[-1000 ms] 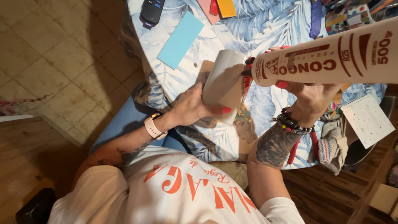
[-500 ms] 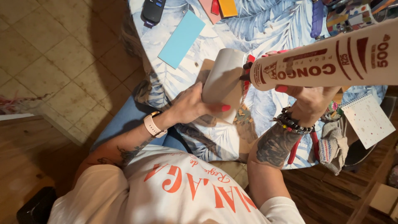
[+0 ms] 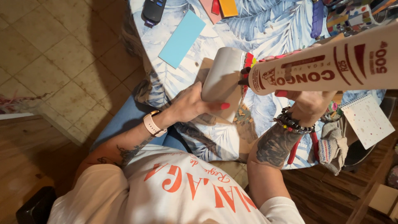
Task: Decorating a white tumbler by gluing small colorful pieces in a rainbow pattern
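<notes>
My left hand [image 3: 188,103], with a pale watch on the wrist, grips a pale grey rolled sheet [image 3: 222,76] and holds it just above the table. My right hand [image 3: 309,103], wearing beaded bracelets, holds a large cream glue bottle [image 3: 327,68] with red print, lying sideways. The bottle's dark nozzle points left and touches or nearly touches the right edge of the roll. A piece of brown cardboard [image 3: 204,69] lies under the roll.
The round table has a blue leaf-patterned cloth [image 3: 273,25]. On it lie a light blue card [image 3: 181,38], a black remote [image 3: 153,9], coloured paper pieces [image 3: 217,6], a dotted spiral notepad [image 3: 367,120], a red-handled tool [image 3: 295,149] and a striped cloth [image 3: 331,145]. Tiled floor lies to the left.
The bottle's nozzle has edged slightly closer to the roll. Both hands otherwise stay where they were.
</notes>
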